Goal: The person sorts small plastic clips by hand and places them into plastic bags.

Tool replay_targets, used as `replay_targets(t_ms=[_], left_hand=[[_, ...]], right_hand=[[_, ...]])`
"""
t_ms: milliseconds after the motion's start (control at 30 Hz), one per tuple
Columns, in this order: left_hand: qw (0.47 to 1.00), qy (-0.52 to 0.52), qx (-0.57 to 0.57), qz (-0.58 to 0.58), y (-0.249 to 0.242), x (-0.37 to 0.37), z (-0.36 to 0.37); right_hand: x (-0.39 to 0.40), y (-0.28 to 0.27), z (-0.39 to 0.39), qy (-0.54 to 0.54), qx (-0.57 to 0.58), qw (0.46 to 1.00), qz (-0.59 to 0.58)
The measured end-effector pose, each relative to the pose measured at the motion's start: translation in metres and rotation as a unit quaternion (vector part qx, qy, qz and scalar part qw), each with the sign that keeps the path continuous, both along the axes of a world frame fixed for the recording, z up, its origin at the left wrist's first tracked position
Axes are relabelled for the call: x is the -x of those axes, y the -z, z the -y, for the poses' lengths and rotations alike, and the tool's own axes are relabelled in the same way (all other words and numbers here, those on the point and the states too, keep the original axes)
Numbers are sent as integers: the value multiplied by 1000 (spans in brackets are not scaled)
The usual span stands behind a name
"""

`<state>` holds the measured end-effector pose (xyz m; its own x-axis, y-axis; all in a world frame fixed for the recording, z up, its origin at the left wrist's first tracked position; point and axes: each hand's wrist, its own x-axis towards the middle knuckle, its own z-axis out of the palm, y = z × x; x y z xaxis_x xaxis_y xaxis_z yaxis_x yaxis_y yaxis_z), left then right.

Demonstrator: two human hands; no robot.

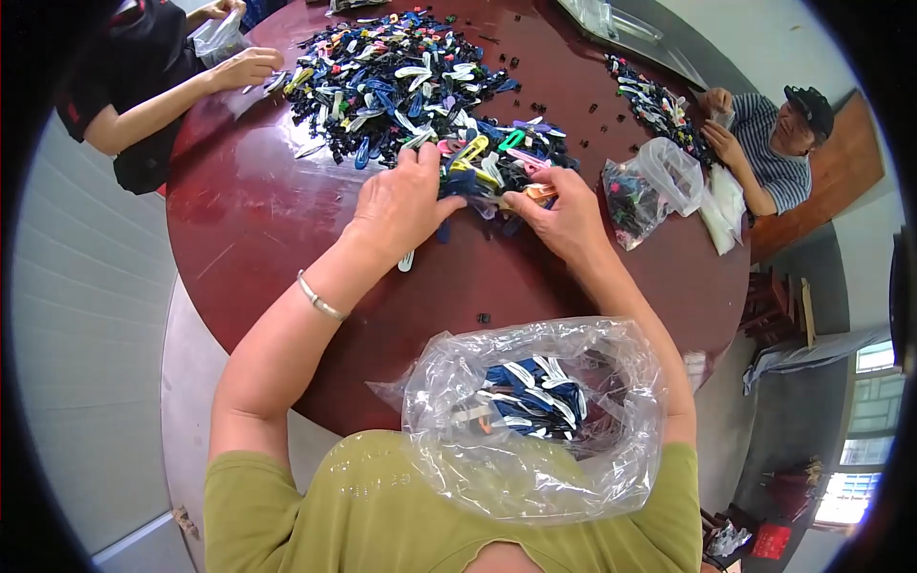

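A big heap of hair clips [382,86], mostly black, navy and white, lies on the dark red round table [277,210]. At the heap's near edge, my left hand [406,196] has its fingers on dark blue clips, thumb pointing right. My right hand [561,212] pinches an orange clip [541,192] between thumb and fingers, just right of the left hand. Yellow, green and pink clips lie right beyond both hands. Close to my body, an open clear plastic bag [611,477] holds navy and white clips [535,396].
On the left a person in black [134,76] handles clips and a small bag. At the right, a person in a striped shirt [769,143] sits by a smaller clip pile [659,105]. A bag of clips [635,201] lies nearby. A metal tray [640,38] is at the far edge.
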<state>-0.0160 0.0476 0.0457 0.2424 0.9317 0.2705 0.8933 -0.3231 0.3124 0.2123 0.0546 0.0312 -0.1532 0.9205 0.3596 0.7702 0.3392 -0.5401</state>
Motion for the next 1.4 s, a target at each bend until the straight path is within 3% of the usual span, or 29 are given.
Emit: replay_targets(t_ms=[167, 267, 300, 367, 400, 467, 533, 600, 633, 767, 900, 1033, 1233, 1400], left_hand=[[999, -36, -23, -14, -23, 15, 21], [993, 33, -84, 69, -28, 20, 25], [987, 92, -66, 117, -36, 19, 30], [943, 199, 180, 198, -61, 16, 48], [892, 246, 299, 233, -71, 16, 57], [868, 321, 301, 228, -80, 15, 73], [870, 331, 307, 199, -87, 16, 79], [871, 338, 308, 181, -90, 19, 80], [872, 340, 265, 232, -86, 21, 79], [854, 273, 236, 375, -89, 34, 79], [856, 234, 215, 408, -101, 42, 82], [875, 205, 214, 383, -91, 38, 69], [865, 191, 169, 432, -92, 41, 66], [867, 196, 148, 435, -93, 39, 69]], right_hand=[[-15, -30, 30, -3, -5, 1000, -13], [-31, -49, 60, -20, 25, 998, -57], [-32, -65, 73, 0, 149, 981, -126], [-36, -96, 98, 41, 384, 885, -259], [-45, -98, 105, -27, 399, 880, -257], [-62, -103, 116, -167, 422, 856, -247], [-47, -123, 124, -205, 363, 899, -132], [-29, -137, 127, -151, 275, 944, 103], [-20, -138, 126, -119, 241, 953, 141], [-9, -141, 108, -104, 201, 973, 37], [-5, -139, 89, -89, 158, 983, -22], [-6, -123, 67, -104, 256, 961, -29], [-8, -140, 71, -150, 211, 966, -6], [-8, -157, 69, -131, 188, 961, 158]])
